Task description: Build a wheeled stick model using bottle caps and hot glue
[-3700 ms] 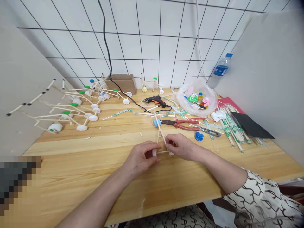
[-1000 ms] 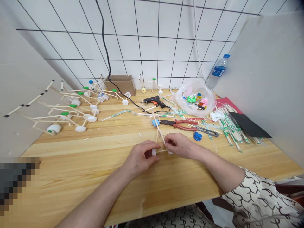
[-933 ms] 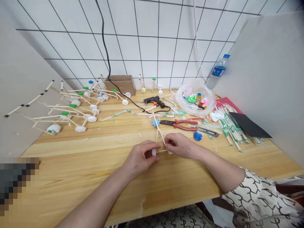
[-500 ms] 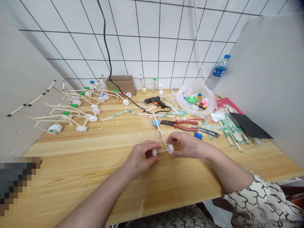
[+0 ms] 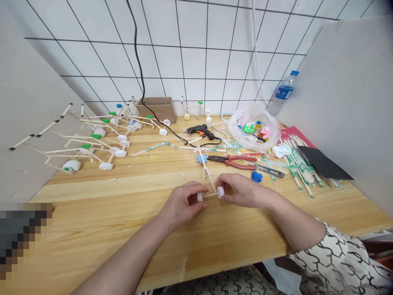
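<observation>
A small frame of pale wooden sticks (image 5: 210,176) stands on the table between my hands. A white bottle cap sits at each end of its near crossbar, like wheels, and a blue cap (image 5: 202,159) is at its far end. My left hand (image 5: 184,203) is closed, thumb and fingers around the left white cap (image 5: 199,197). With curled fingers, my right hand (image 5: 238,189) grips the right white cap (image 5: 220,192) from its outer side. Some of the right fingertips are hidden behind that cap.
Several similar stick models (image 5: 106,166) crowd the left side. Beyond my hands lie a glue gun (image 5: 201,131), red-handled pliers (image 5: 236,159), a blue cap (image 5: 256,177) and a plastic bag (image 5: 273,137). Wrapped chopsticks (image 5: 302,164) and a bottle (image 5: 284,92) are right.
Both hands stay on the white caps. My right hand has shifted very slightly, uncovering more of the loose blue cap behind it.
</observation>
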Demonstrator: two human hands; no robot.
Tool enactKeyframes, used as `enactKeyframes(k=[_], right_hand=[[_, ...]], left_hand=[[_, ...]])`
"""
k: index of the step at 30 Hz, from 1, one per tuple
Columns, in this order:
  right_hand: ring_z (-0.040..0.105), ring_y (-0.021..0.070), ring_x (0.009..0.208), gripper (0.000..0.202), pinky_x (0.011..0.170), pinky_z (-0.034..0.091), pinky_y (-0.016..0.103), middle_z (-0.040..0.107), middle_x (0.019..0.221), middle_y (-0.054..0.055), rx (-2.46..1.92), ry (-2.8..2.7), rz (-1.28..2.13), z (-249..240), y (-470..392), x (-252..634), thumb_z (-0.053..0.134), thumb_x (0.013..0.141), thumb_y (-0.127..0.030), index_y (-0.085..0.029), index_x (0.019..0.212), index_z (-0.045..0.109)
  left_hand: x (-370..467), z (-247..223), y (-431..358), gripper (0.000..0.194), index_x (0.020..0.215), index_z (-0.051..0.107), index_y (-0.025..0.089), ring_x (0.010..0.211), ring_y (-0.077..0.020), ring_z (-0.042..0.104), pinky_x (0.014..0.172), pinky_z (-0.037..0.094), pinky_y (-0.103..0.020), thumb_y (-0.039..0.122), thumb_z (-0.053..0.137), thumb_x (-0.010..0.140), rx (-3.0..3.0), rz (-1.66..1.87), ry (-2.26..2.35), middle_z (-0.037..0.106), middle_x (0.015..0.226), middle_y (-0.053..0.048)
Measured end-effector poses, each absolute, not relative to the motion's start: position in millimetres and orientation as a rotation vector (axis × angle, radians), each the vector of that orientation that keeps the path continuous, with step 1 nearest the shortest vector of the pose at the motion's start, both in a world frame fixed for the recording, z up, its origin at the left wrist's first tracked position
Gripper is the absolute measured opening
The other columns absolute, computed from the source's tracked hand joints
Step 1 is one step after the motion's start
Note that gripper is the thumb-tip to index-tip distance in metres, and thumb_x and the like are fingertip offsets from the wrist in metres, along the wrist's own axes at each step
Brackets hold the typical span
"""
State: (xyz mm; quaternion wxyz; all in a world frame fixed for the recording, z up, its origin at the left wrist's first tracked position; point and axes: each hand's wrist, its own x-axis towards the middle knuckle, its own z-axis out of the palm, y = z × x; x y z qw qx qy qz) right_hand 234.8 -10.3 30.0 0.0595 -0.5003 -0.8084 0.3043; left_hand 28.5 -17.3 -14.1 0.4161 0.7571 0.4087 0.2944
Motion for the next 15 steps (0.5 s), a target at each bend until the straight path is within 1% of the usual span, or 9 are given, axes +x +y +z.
enactKeyframes(k=[5, 10, 12, 15], right_hand=[[0.049, 0.0114, 0.064, 0.014, 0.056, 0.033, 0.021, 0.056, 0.073, -0.001, -1.476, -2.451, 0.929, 27.7, -9.8, 235.5, 0.053, 0.067, -0.014, -0.017, 0.081, 0.055], [0.049, 0.0117, 0.064, 0.014, 0.056, 0.034, 0.022, 0.056, 0.072, 0.000, -1.469, -2.459, 0.913, 26.6, -10.0, 235.8, 0.054, 0.068, -0.014, -0.017, 0.081, 0.056], [0.050, 0.0127, 0.065, 0.015, 0.057, 0.036, 0.023, 0.058, 0.075, 0.001, -1.473, -2.460, 0.913, 26.8, -10.3, 236.0, 0.054, 0.069, -0.014, -0.017, 0.084, 0.057], [0.053, 0.0150, 0.074, 0.019, 0.065, 0.039, 0.026, 0.060, 0.083, 0.003, -1.447, -2.420, 0.859, 25.2, -9.9, 235.5, 0.057, 0.070, -0.017, -0.016, 0.089, 0.057]], left_hand=[[28.0, -11.6, -17.0, 0.026, 0.092, 0.067, 0.014, 0.068, -0.0126, 0.055, 0.063, 0.044, -0.024, 0.012, 0.062, 0.067, 1.912, 0.723, 1.038, 0.062, 0.088, -0.005], [27.6, -10.7, -17.2, 0.026, 0.092, 0.067, 0.014, 0.066, -0.0118, 0.054, 0.060, 0.043, -0.023, 0.012, 0.061, 0.067, 1.920, 0.713, 1.043, 0.061, 0.088, -0.005], [27.6, -11.4, -17.1, 0.026, 0.092, 0.067, 0.014, 0.065, -0.0116, 0.053, 0.060, 0.043, -0.023, 0.012, 0.061, 0.067, 1.920, 0.719, 1.041, 0.061, 0.087, -0.005], [27.6, -11.8, -17.3, 0.026, 0.093, 0.067, 0.013, 0.066, -0.0119, 0.054, 0.060, 0.044, -0.023, 0.011, 0.062, 0.067, 1.923, 0.726, 1.041, 0.061, 0.087, -0.005]])
